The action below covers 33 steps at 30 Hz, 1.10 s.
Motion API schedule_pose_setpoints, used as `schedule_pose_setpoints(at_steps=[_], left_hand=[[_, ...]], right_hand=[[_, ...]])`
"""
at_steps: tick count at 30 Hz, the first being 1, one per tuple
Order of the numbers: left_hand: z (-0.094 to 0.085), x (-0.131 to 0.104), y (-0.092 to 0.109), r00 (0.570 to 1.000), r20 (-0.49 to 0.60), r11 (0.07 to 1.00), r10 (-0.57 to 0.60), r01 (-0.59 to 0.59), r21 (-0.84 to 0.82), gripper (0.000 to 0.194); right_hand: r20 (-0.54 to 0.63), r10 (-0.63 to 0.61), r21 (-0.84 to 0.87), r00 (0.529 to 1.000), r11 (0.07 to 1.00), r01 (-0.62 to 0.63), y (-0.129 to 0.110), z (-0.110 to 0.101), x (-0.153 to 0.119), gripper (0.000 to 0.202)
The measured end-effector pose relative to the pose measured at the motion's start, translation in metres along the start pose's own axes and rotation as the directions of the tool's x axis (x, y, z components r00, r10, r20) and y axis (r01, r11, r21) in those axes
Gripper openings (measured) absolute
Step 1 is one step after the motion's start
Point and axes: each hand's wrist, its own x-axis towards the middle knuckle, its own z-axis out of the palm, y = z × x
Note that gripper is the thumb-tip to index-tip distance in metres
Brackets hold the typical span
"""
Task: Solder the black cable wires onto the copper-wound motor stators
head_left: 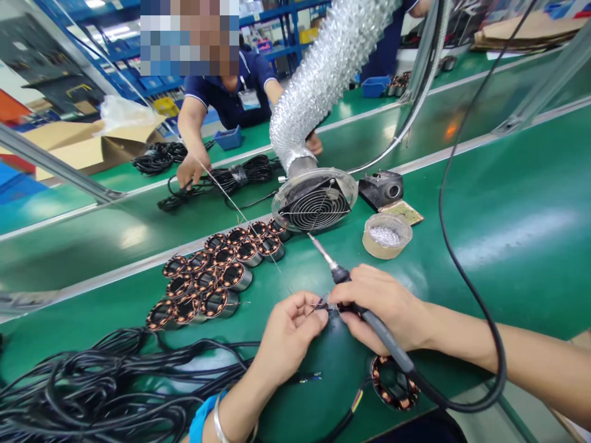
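Observation:
My right hand (390, 304) grips a soldering iron (385, 338), its bare metal tip pointing up and away toward the extractor fan. At the same time its thumb and forefinger reach to some thin dark wire pieces (322, 305). My left hand (289, 335) pinches those pieces from the other side; what exactly they are is too small to make out. Below my right hand lies a copper-wound stator (376, 371), close to a black cable with coloured wires (357, 400). Another stripped cable end (310, 377) shows beside my left wrist.
Black cables (106, 381) heap at the left. Several stators (231, 277) stand in rows behind them. Ahead are a fume extractor fan (318, 206), an iron holder (382, 187) and a tub (381, 248) of silvery bits. Across the bench, a co-worker's hand (194, 169) touches bundled cables (252, 174).

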Motion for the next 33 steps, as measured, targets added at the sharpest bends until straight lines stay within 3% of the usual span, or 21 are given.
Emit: schedule_pose_setpoints(at_steps=[5, 9, 14, 20, 26, 33], left_hand=[[-0.001, 0.002, -0.003, 0.999, 0.018, 0.999, 0.046, -0.046, 0.013, 0.031], [0.002, 0.005, -0.007, 0.998, 0.036, 0.999, 0.045, -0.046, 0.024, 0.034], [-0.001, 0.004, -0.011, 0.997, 0.046, 0.998, 0.060, -0.060, 0.006, 0.034], [-0.007, 0.004, -0.015, 0.998, -0.044, 0.992, -0.053, 0.048, -0.117, 0.036], [-0.001, 0.008, -0.006, 0.990, -0.143, 0.996, -0.004, -0.009, -0.087, 0.026], [0.003, 0.010, 0.000, 0.995, -0.073, 0.998, 0.063, -0.062, 0.019, 0.025]], right_hand=[[0.014, -0.028, 0.124, 1.000, 0.992, 0.026, 0.005, 0.009, 0.002, 0.037], [-0.023, 0.005, 0.184, 1.000, 0.983, -0.001, 0.006, 0.009, 0.001, 0.033], [-0.038, 0.046, 0.200, 0.998, 0.979, -0.038, 0.005, 0.009, -0.001, 0.028], [-0.081, 0.043, 0.224, 0.996, 0.974, -0.024, 0.006, 0.011, -0.004, 0.031], [-0.131, 0.058, 0.211, 0.990, 0.977, -0.029, 0.006, 0.017, -0.006, 0.030], [-0.164, 0.052, 0.156, 0.985, 0.987, -0.026, 0.004, 0.019, -0.003, 0.028]])
